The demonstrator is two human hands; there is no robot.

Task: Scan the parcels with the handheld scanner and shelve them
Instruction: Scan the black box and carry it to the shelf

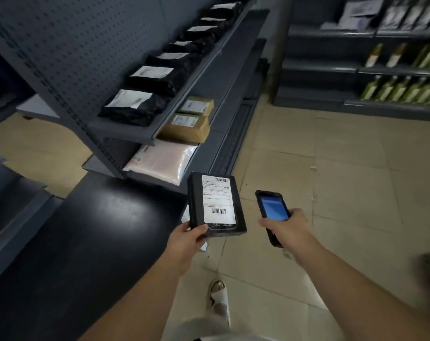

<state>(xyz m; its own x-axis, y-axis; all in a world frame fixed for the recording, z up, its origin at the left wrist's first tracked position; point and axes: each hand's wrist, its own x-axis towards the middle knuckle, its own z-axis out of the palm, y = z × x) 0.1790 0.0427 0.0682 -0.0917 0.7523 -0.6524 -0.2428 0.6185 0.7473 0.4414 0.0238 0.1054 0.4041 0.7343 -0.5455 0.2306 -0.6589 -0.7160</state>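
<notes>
My left hand [188,238] grips the near corner of a black box parcel [196,200], held flat with its white barcode label [217,199] facing up. My right hand [286,228] holds the black handheld scanner [273,210], its blue screen lit, just right of the parcel and apart from it. Both hover over the tiled floor beside the grey shelving unit [140,134]. The upper shelf carries a row of several black bagged parcels [135,107] with white labels.
Below that row sit two brown cardboard boxes [187,126] and a pink padded bag [162,161]. A glossy black counter [90,225] lies to the left. More shelves with bottles [401,89] stand at the far right. My sandalled foot [219,301] is on the beige tiles.
</notes>
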